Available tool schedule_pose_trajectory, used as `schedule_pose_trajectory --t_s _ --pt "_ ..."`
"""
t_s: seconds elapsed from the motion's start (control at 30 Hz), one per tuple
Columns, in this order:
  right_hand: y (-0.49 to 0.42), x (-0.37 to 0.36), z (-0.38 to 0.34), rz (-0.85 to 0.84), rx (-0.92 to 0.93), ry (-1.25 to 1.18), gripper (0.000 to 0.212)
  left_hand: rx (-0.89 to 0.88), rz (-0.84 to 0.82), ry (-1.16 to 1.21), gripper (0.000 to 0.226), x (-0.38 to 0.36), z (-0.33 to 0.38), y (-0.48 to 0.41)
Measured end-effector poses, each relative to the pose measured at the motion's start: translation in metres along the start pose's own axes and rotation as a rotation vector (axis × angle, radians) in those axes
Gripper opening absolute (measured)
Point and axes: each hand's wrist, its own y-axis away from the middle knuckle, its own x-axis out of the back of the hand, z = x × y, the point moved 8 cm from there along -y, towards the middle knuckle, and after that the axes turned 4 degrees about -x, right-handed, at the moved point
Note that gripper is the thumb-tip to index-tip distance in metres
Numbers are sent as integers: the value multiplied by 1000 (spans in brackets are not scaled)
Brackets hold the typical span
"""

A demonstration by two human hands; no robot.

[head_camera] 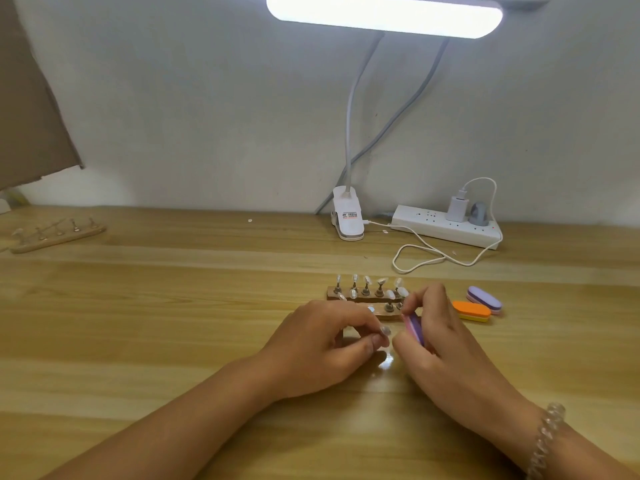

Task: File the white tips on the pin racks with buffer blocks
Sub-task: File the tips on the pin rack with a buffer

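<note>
Both forearms come in from the lower edge, the left from 7 o'clock and the right from 5 o'clock, and meet low over the wooden table (pixel 173 306). A clear coiled bracelet (pixel 546 439) circles the right wrist.

The left hand (pixel 325 346) lies palm down with its fingers curled under. Thumb and fingertips pinch one pale tip (pixel 385 330) at the hand's 3 o'clock side. The right hand (pixel 438 344) is tilted knuckles outward, its thumb and curled fingers gripping a pink-and-purple buffer block (pixel 414 326) that stands on edge. The block is just beside the tip, at the tip's 3 o'clock; whether they touch cannot be told.

Just past the hands, at 12 o'clock, stand two dark pin racks: the nearer rack (pixel 388 309), partly hidden by the fingers, and the farther rack (pixel 363 292), its upright pins carrying more tips. At 3 o'clock from them lie an orange buffer block (pixel 472 310) and a lilac buffer block (pixel 484 299), touching each other.

Farther back, at 10 o'clock, a light wooden rack (pixel 57 234) lies. By the wall at 12 to 1 o'clock are a lamp clamp (pixel 348 218) and a power strip (pixel 446 227), with the lit lamp head (pixel 384 15) above.
</note>
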Motion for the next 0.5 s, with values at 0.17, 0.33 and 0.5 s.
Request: schedule_pose_trajectory --t_s 0.17,0.33,0.5 --pt "6 -7 -14 -32 160 -39 28 28 -4 33 18 2 -2 1" --pt "5 -1 -22 -12 235 -111 32 74 42 131 11 6 -4 0" --pt "4 3 -24 27 235 -146 47 70 65 206 15 10 -2 0"
